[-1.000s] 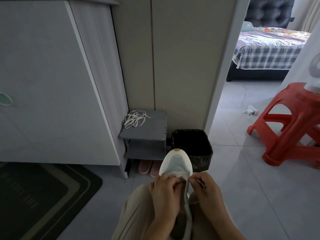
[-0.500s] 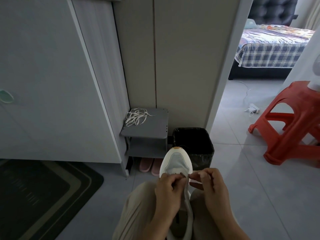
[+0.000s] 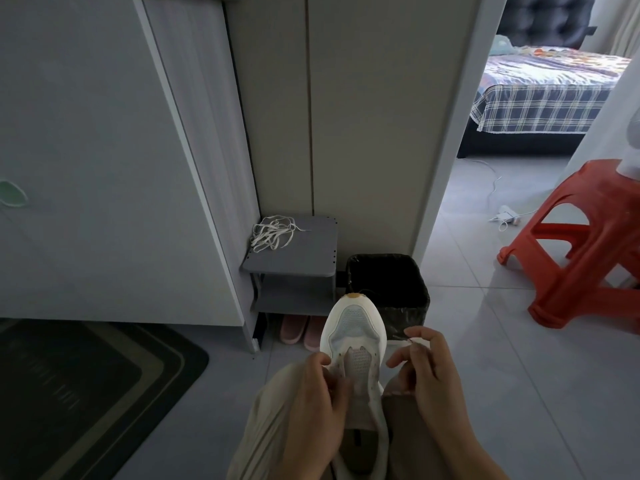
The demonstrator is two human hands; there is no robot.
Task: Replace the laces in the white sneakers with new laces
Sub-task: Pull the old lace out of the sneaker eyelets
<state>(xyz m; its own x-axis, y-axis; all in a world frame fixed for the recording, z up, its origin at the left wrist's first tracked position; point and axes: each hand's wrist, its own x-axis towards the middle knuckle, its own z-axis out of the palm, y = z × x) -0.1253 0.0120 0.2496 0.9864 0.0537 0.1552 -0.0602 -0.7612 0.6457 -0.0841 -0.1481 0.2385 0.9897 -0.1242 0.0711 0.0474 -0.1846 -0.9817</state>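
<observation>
A white sneaker (image 3: 355, 327) lies between my knees, toe pointing away, tongue bare with no lace across it. My left hand (image 3: 317, 400) grips the sneaker's left eyelet side with curled fingers. My right hand (image 3: 427, 370) is just right of the shoe and pinches the end of a white lace (image 3: 403, 342) that runs from the shoe's right side. A loose bundle of white laces (image 3: 272, 232) lies on top of a small grey shelf (image 3: 304, 261) ahead.
A black bin (image 3: 388, 289) stands right behind the sneaker's toe. Pink slippers (image 3: 299, 329) sit under the grey shelf. A white cabinet (image 3: 104, 168) fills the left, a dark mat (image 3: 86, 393) lies lower left. A red plastic stool (image 3: 585, 244) stands at right on the tiled floor.
My right hand has moved right, away from the shoe, drawing the lace end out sideways. My left hand stays on the sneaker. The tongue is now uncovered.
</observation>
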